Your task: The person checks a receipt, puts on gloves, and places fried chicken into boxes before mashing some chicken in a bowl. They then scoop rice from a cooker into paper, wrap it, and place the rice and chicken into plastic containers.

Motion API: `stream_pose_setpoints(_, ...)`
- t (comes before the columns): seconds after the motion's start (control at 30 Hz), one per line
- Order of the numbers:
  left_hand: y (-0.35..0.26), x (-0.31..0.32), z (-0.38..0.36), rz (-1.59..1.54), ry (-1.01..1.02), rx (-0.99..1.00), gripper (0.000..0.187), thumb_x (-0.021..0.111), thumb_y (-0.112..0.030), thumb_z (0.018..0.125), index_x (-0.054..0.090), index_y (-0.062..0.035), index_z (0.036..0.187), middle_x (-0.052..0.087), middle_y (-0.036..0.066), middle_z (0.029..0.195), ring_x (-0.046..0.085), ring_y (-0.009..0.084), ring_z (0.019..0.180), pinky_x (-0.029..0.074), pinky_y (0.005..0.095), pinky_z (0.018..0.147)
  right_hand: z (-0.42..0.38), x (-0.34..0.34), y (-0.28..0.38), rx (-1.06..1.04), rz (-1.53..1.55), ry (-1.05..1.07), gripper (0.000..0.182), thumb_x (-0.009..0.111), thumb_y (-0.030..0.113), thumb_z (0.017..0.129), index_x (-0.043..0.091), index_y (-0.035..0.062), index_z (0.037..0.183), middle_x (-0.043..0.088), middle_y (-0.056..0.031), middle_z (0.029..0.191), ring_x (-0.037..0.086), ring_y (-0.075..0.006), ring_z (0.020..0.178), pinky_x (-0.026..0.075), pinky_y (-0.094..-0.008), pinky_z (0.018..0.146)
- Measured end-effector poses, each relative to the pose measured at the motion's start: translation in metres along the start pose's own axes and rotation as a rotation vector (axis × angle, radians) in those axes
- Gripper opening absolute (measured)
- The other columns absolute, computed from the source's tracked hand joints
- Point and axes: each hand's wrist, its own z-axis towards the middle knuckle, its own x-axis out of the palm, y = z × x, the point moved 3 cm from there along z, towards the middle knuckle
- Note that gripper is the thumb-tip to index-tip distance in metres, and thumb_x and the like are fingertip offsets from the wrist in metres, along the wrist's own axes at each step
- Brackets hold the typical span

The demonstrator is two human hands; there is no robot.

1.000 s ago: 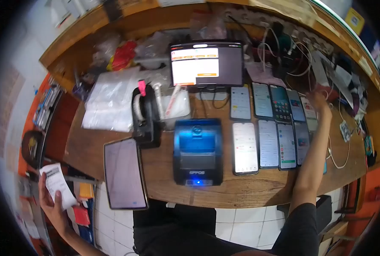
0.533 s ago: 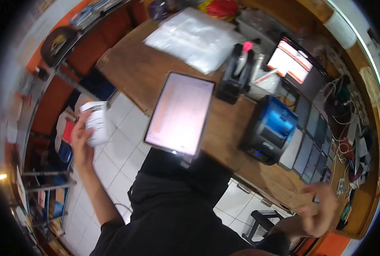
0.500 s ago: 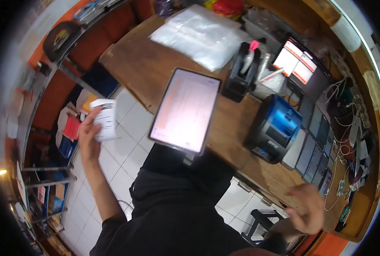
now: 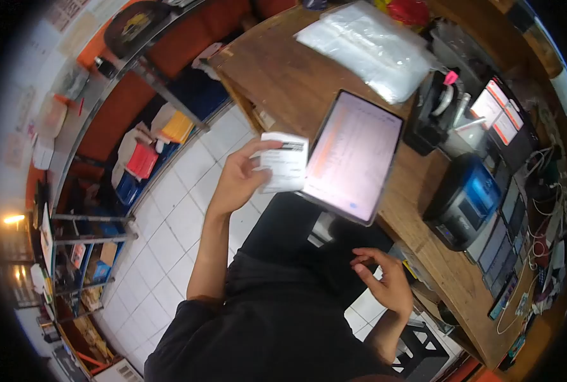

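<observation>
A small white printed label point(image 4: 291, 170) is pinched between the thumb and fingers of my left hand point(image 4: 233, 181). Its right side comes up against the left edge of a tablet point(image 4: 356, 156) in this view. The lit tablet screen shows lines of text too blurred to read, and the tablet stands tilted at the table's near edge. Lower down, over my lap, my right hand point(image 4: 388, 283) is empty, its fingers slightly curled and apart from the thumb.
The wooden table point(image 4: 264, 57) carries clear plastic bags point(image 4: 369, 48), a black tape dispenser point(image 4: 426, 118), a black-and-blue label printer point(image 4: 465, 204), several phones point(image 4: 503, 251) and a lit laptop screen point(image 4: 503, 111). Cables run along the right edge. A black stool point(image 4: 423, 360) stands below.
My left hand has brought the label rightward to the tablet's side. My right hand has moved left, from the table's front edge to above my lap. The view has shifted too.
</observation>
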Motion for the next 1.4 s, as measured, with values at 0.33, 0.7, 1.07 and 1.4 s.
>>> stream_pose_setpoints(0.33, -0.054, -0.01, -0.032, 0.046, -0.052, 0.209, 0.069, 0.049, 0.008, 0.065, 0.044, 0.0001, 0.133, 0.039, 0.009, 0.127, 0.06, 0.0213, 0.111, 0.054, 0.0247, 0.077, 0.027, 0.021, 0.056, -0.274, 0.121, 0.104, 0.021, 0.066, 0.005, 0.084, 0.066, -0.0021, 0.104, 0.069, -0.015, 0.093, 0.068, -0.0241, 0.085, 0.051, -0.0313, 0.076)
stream_pose_setpoints(0.7, -0.067, -0.071, 0.061, 0.172, 0.131, 0.264, 0.069, 0.056, 0.0, 0.068, 0.042, -0.0027, 0.136, 0.039, 0.012, 0.133, 0.052, 0.0238, 0.121, 0.05, 0.0316, 0.09, 0.141, 0.036, 0.132, -0.227, 0.183, -0.135, 0.019, 0.064, -0.004, 0.081, 0.065, -0.0035, 0.1, 0.067, -0.0196, 0.108, 0.066, -0.0286, 0.1, 0.05, -0.034, 0.088)
stream_pose_setpoints(1.07, -0.203, -0.203, -0.055, 0.051, -0.166, 0.033, 0.07, 0.056, 0.005, 0.071, 0.039, -0.009, 0.137, 0.041, 0.01, 0.123, 0.051, 0.0174, 0.102, 0.047, 0.0278, 0.073, 0.251, 0.156, 0.264, -0.104, 0.315, 0.411, 0.011, 0.057, 0.008, 0.094, 0.053, 0.0022, 0.102, 0.06, -0.0099, 0.109, 0.056, -0.0137, 0.102, 0.042, -0.026, 0.089)
stream_pose_setpoints(1.4, -0.343, -0.305, -0.349, 0.359, -0.941, -0.117, 0.073, 0.058, 0.006, 0.076, 0.037, -0.0149, 0.143, 0.035, 0.011, 0.139, 0.052, 0.0179, 0.105, 0.051, 0.0268, 0.071, 0.179, 0.427, 0.518, -0.248, 0.184, 1.401, 0.038, 0.064, -0.007, 0.084, 0.055, -0.0015, 0.121, 0.057, -0.0097, 0.114, 0.06, -0.0103, 0.089, 0.047, -0.0195, 0.069)
